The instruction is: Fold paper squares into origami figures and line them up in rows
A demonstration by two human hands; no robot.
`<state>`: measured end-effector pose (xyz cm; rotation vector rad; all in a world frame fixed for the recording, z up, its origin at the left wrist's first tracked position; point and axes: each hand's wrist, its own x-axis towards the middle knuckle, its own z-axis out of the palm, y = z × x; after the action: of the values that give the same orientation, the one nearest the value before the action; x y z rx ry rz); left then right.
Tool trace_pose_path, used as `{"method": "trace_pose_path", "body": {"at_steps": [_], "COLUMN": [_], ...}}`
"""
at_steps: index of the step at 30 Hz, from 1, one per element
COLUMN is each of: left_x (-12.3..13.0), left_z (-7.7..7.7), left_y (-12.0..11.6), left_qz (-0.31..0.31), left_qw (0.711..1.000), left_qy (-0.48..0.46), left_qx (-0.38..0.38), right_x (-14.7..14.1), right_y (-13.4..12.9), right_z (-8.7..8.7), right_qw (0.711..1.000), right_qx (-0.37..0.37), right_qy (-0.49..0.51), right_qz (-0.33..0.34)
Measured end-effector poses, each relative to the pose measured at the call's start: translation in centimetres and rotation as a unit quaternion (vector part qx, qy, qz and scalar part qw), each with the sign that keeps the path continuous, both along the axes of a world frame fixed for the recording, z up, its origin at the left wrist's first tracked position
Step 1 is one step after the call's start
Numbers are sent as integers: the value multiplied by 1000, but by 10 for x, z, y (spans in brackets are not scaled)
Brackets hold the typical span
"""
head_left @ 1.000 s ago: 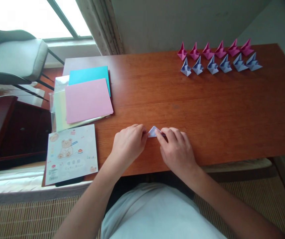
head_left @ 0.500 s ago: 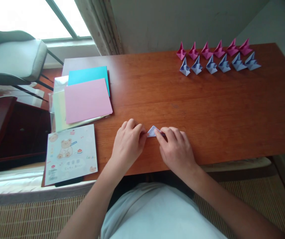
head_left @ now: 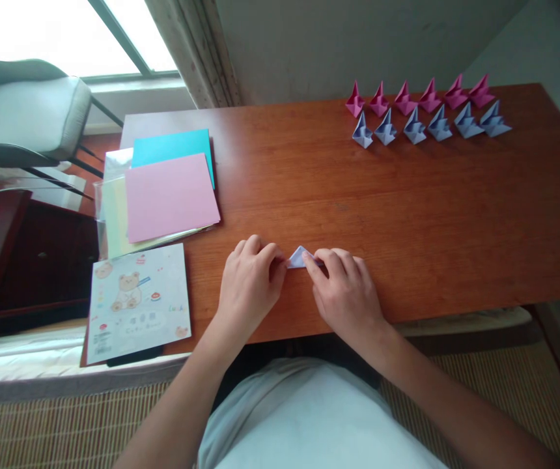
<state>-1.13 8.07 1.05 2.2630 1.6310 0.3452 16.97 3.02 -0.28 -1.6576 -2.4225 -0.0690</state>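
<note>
A small folded piece of pale lilac paper (head_left: 297, 258), triangular in outline, is held between my two hands just above or on the table near its front edge. My left hand (head_left: 252, 277) pinches its left corner with thumb and forefinger, the other fingers curled. My right hand (head_left: 346, 283) has its thumb on the paper's face and its forefinger at the right corner, which the fingers partly hide.
Folded pink paper figures (head_left: 430, 98) and pale blue ones (head_left: 415, 128) stand in two rows at the table's (head_left: 280, 176) back right. On the left lie a pink paper stack (head_left: 172, 198), turquoise sheets (head_left: 170, 148) and a bear-printed pad (head_left: 138, 303). A chair (head_left: 21, 117) stands beyond.
Almost nothing differs. My left hand has shifted very slightly; both hands keep the same hold on the folded paper.
</note>
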Motion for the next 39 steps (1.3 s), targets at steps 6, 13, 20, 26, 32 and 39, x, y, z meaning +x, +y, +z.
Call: {"method": "trace_pose_path", "body": {"at_steps": [6, 13, 20, 26, 32, 39], "left_x": [-2, -1, 0, -1, 0, 0], "left_z": [-1, 2, 3, 2, 2, 2], "left_y": [-1, 0, 2, 0, 0, 0], "left_qz": [4, 9, 16, 11, 14, 17], "left_qw": [1000, 1000, 1000, 1000, 1000, 1000], "left_qy": [-25, -8, -1, 3, 4, 2], "left_qx": [6, -3, -7, 1, 6, 6], "right_x": [0, 1, 1, 0, 1, 1], "right_y": [0, -1, -1, -1, -1, -1], "right_z": [0, 0, 0, 0, 0, -1], "right_qw": [1000, 1000, 1000, 1000, 1000, 1000], "right_qx": [-1, -13, -13, -11, -12, -11], "right_qy": [0, 2, 3, 2, 5, 5], "right_qz": [2, -1, -2, -3, -3, -5]}}
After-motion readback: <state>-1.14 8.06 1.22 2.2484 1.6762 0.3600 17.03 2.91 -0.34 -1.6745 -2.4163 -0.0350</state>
